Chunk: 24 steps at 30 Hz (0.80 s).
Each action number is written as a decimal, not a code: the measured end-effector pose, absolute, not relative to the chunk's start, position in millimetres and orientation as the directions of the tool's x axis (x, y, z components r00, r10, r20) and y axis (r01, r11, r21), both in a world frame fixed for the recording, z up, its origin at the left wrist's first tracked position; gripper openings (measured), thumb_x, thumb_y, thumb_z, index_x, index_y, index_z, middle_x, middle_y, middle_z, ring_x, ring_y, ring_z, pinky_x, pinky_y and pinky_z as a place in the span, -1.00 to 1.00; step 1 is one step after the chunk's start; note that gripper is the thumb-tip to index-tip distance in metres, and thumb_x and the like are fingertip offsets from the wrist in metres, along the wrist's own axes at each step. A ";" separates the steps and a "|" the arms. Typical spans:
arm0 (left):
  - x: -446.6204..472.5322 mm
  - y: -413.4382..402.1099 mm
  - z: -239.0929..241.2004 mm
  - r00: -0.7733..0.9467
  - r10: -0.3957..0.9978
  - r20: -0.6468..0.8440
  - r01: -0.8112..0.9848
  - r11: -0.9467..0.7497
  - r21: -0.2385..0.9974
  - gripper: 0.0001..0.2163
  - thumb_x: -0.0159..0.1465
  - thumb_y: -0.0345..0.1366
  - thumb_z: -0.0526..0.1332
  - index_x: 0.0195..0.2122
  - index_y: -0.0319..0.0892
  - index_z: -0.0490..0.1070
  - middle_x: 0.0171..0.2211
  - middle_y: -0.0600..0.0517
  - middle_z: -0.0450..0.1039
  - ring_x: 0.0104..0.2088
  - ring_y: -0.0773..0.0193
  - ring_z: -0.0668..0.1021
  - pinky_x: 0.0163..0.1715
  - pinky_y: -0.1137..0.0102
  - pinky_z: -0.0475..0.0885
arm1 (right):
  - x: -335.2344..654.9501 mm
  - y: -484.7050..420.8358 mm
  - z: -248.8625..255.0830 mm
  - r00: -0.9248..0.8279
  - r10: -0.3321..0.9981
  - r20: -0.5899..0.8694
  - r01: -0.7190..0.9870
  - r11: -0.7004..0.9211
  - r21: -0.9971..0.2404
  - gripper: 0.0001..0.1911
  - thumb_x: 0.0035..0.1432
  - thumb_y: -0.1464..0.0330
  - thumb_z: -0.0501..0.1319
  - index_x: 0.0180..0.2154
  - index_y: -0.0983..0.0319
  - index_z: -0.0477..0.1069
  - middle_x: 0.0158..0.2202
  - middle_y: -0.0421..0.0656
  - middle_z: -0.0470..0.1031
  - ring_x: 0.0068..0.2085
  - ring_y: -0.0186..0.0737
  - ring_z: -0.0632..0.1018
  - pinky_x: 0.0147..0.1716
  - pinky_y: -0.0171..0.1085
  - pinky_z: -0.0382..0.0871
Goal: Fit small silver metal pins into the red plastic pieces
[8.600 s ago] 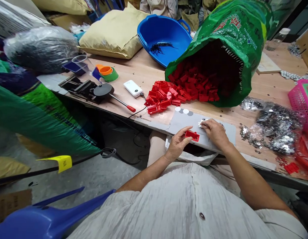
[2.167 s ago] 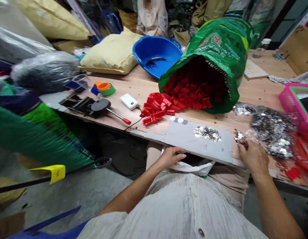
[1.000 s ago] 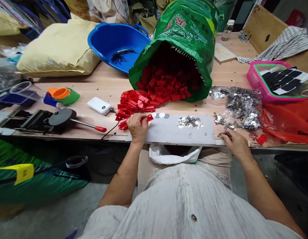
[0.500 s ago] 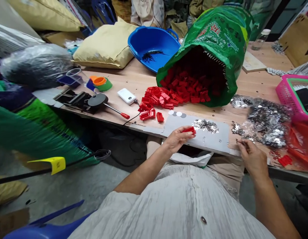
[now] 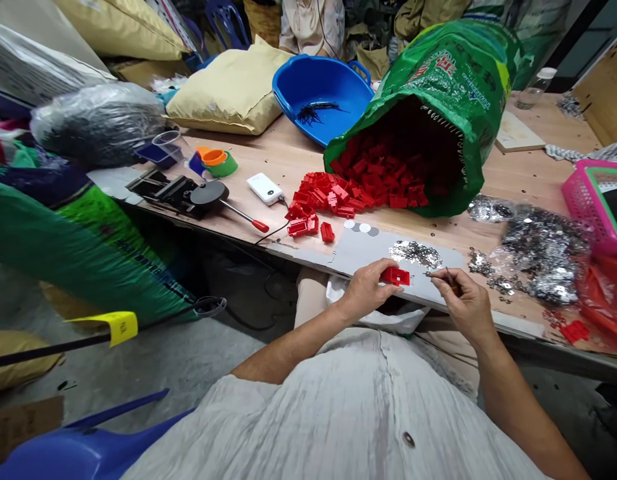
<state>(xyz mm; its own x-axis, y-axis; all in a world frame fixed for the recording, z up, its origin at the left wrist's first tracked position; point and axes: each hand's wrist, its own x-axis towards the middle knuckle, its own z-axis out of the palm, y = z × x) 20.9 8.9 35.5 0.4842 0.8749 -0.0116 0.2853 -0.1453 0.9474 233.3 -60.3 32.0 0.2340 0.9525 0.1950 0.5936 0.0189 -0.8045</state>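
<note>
My left hand [image 5: 367,292] pinches a red plastic housing [image 5: 399,276] above the front edge of the table, its opening tilted up. To the right of it, my right hand [image 5: 467,303] is closed with a small metal piece [image 5: 430,274] at its fingertips. A thin dark thing with a brownish part also shows in that hand; its kind is hard to make out. Just beyond both hands, a pile of small shiny metal plates [image 5: 416,254] lies on a grey board [image 5: 356,250]. Loose red housings [image 5: 333,193] spill out of a green woven sack [image 5: 468,80].
A hand press [image 5: 208,193] with a red-tipped lever and a white power bank [image 5: 265,189] stand to the left. Behind are a blue basin [image 5: 321,80] and a tan sack [image 5: 228,93]. Bagged metal parts [image 5: 543,250] and a pink basket [image 5: 591,200] lie right.
My right hand has moved left from the metal parts at the right, bringing a small metal piece close to the red housing. My left hand has turned the housing and shifted slightly right.
</note>
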 end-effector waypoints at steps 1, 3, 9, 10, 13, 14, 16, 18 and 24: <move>21.3 8.6 35.7 0.512 0.858 -0.033 0.209 -0.087 0.974 -0.60 0.11 -0.29 0.37 0.00 -0.13 0.43 -0.16 -0.01 0.51 -0.15 0.21 0.54 0.00 0.29 0.41 | 228.6 -58.8 34.2 0.211 0.956 0.201 0.580 0.043 -0.813 -0.74 0.24 0.16 0.19 -0.22 0.19 0.50 -0.41 -0.20 0.52 -0.46 -0.31 0.45 -0.42 -0.32 0.35; 22.1 8.0 35.9 0.589 0.803 -0.093 0.029 0.094 0.995 -0.52 0.15 -0.24 0.35 0.11 -0.14 0.38 -0.14 -0.03 0.50 -0.16 0.24 0.54 -0.01 0.31 0.42 | 220.2 -56.3 37.0 0.170 0.959 0.225 0.561 0.093 -0.822 -0.75 0.25 0.16 0.18 -0.23 0.19 0.50 -0.39 -0.18 0.53 -0.44 -0.29 0.47 -0.42 -0.32 0.36; 19.7 6.9 36.7 0.757 0.616 -0.216 -0.272 0.598 0.754 -0.36 0.20 -0.15 0.33 0.28 -0.03 0.17 -0.23 0.02 0.45 -0.24 0.26 0.60 -0.12 0.28 0.52 | 206.8 -52.0 38.6 0.102 0.950 0.294 0.547 0.193 -0.815 -0.87 0.26 0.26 0.19 -0.23 0.16 0.47 -0.31 -0.18 0.55 -0.40 -0.30 0.50 -0.37 -0.31 0.40; 18.7 7.1 36.5 0.773 0.593 -0.226 -0.270 0.630 0.728 -0.36 0.21 -0.14 0.33 0.29 -0.02 0.15 -0.26 0.03 0.45 -0.29 0.27 0.60 -0.20 0.32 0.53 | 206.1 -51.6 38.7 0.098 0.949 0.299 0.551 0.198 -0.810 -0.88 0.26 0.27 0.19 -0.24 0.15 0.46 -0.31 -0.18 0.56 -0.39 -0.29 0.51 -0.36 -0.30 0.41; 16.5 7.2 34.3 0.801 0.544 -0.248 -0.264 0.695 0.669 -0.46 0.23 -0.13 0.31 0.20 -0.05 0.22 -0.36 0.04 0.43 -0.42 0.33 0.58 -0.47 0.50 0.45 | 206.1 -50.3 39.3 0.068 0.940 0.335 0.590 0.233 -0.773 -0.91 0.27 0.29 0.19 -0.24 0.14 0.44 -0.30 -0.17 0.56 -0.35 -0.26 0.54 -0.35 -0.27 0.43; 16.3 6.9 33.1 0.801 0.540 -0.257 -0.275 0.714 0.644 -0.52 0.23 -0.13 0.31 0.13 -0.08 0.27 -0.36 0.05 0.42 -0.44 0.35 0.57 -0.52 0.54 0.41 | 206.5 -49.7 39.4 0.047 0.933 0.357 0.606 0.257 -0.752 -0.92 0.27 0.30 0.18 -0.23 0.13 0.44 -0.29 -0.17 0.56 -0.33 -0.25 0.54 -0.34 -0.26 0.43; 16.6 5.7 30.6 0.791 0.546 -0.277 -0.309 0.747 0.589 -0.67 0.22 -0.16 0.32 -0.04 -0.15 0.36 -0.36 0.06 0.39 -0.46 0.41 0.54 -0.54 0.57 0.40 | 207.8 -48.7 39.3 -0.014 0.913 0.407 0.630 0.324 -0.706 -0.93 0.28 0.35 0.17 -0.23 0.13 0.44 -0.28 -0.16 0.57 -0.28 -0.22 0.56 -0.29 -0.23 0.45; 17.5 4.4 28.3 0.779 0.555 -0.292 -0.345 0.768 0.540 -0.76 0.22 -0.20 0.32 -0.19 -0.20 0.37 -0.36 0.07 0.35 -0.46 0.45 0.50 -0.49 0.56 0.45 | 209.2 -48.0 38.8 -0.088 0.891 0.444 0.644 0.392 -0.658 -0.90 0.29 0.39 0.15 -0.22 0.13 0.44 -0.29 -0.15 0.57 -0.24 -0.20 0.57 -0.23 -0.19 0.46; 19.5 2.2 25.8 0.790 0.524 -0.318 -0.330 0.801 0.499 -0.74 0.17 -0.22 0.37 -0.29 -0.22 0.32 -0.37 0.08 0.33 -0.48 0.46 0.47 -0.49 0.56 0.47 | 213.4 -48.6 35.8 -0.241 0.831 0.501 0.662 0.518 -0.541 -0.84 0.28 0.48 0.14 -0.15 0.14 0.42 -0.26 -0.12 0.57 -0.20 -0.18 0.57 -0.17 -0.14 0.48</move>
